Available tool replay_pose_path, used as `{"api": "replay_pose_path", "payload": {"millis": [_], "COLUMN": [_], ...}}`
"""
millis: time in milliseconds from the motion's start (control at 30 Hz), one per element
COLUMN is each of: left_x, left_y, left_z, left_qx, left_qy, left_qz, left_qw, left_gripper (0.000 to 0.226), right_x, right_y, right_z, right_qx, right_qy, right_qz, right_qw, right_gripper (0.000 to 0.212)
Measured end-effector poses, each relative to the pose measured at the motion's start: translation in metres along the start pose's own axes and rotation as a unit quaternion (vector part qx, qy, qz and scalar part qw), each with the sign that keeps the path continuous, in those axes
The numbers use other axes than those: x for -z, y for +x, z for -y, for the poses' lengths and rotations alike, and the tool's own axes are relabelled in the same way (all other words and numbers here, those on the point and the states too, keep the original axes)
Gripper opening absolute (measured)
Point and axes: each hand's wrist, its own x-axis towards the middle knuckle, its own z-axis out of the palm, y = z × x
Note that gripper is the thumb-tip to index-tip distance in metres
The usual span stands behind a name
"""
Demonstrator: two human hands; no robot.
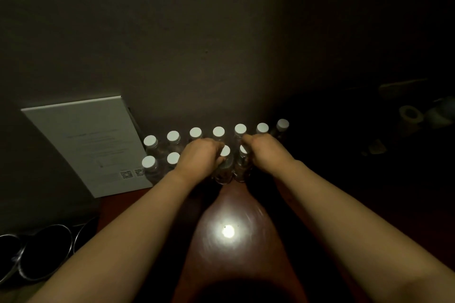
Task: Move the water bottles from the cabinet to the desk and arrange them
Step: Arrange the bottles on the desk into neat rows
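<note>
two bare forearms showing from the bottom corners, no sleeves reaching the visible length, left hand (198, 155) and right hand (267, 152) wearing no gloves, no rings or watch showing, wrists bare, dim light hiding finer detail

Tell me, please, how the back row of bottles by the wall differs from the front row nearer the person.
The back row shows seven white caps in a line along the wall; the front row shows four, though hands may hide more. No hand grips a back-row bottle, while the left hand and right hand each grip a front-row bottle. Both rows stand upright on the desk, clear-bodied with white caps.
</note>
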Motion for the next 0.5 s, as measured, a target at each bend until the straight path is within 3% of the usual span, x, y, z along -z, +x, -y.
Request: {"api": "replay_pose_path", "payload": {"millis": [100,200,367,500], "left_x": [0.002,0.001,-0.008,-0.014], "left_y": [0.004,0.008,0.020,0.028], "left_z": [-0.006,-0.012,-0.028,-0.038], "left_qx": [0.007,-0.009,-0.029,-0.039], "left_qy": [-0.004,-0.028,-0.084,-0.072], "left_qz": [0.008,0.012,-0.004,0.015], "left_qw": [1.000,1.000,0.996,0.997], "left_gripper": [0.025,0.049,0.053,0.053], "right_x": [0.005,0.022,0.048,0.048], "right_y": [-0.004,-0.012,-0.019,-0.011], "right_z": [-0.003,-0.011,-0.034,-0.048], "right_qx": [-0.003,-0.031,-0.102,-0.119], "right_qy": [0.034,0.102,0.129,0.083], "right_qz": [0.016,-0.001,-0.095,-0.084], "right_qw": [0.999,0.994,0.982,0.986], "right_gripper": [0.047,0.057,0.036,0.032]}}
